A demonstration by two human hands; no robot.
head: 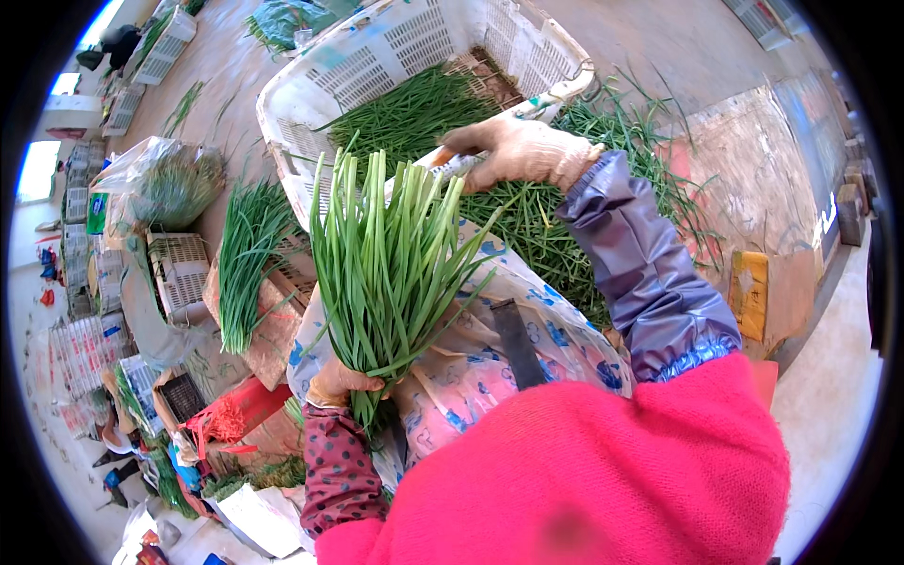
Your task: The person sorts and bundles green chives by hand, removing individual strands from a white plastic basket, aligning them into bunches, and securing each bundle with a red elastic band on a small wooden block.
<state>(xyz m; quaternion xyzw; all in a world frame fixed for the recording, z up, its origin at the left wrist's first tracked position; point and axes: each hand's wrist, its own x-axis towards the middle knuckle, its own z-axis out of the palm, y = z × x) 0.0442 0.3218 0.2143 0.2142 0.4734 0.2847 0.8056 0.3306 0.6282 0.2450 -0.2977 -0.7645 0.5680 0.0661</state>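
A thick bunch of garlic chives (pixel 395 275) stands over my lap, its pale cut stem ends pointing up and away. Around its lower, leafy end my left hand (pixel 342 383) is closed. My right hand (pixel 519 152), in a cream knitted glove, is above the near rim of a white plastic crate (pixel 385 60), beside the stem tops. Its fingers and thumb are apart with nothing visible between them; an orange covering shows at a fingertip. More green chives (pixel 417 113) lie inside the crate. A translucent patterned apron (pixel 551 332) covers my lap.
Loose green leaves (pixel 544 233) heap on the floor right of my lap. Another chive bunch (pixel 247 261) lies on cardboard at left, near red ties (pixel 222 424) and a bulging plastic bag (pixel 173 183). A cardboard box (pixel 770 296) stands at right.
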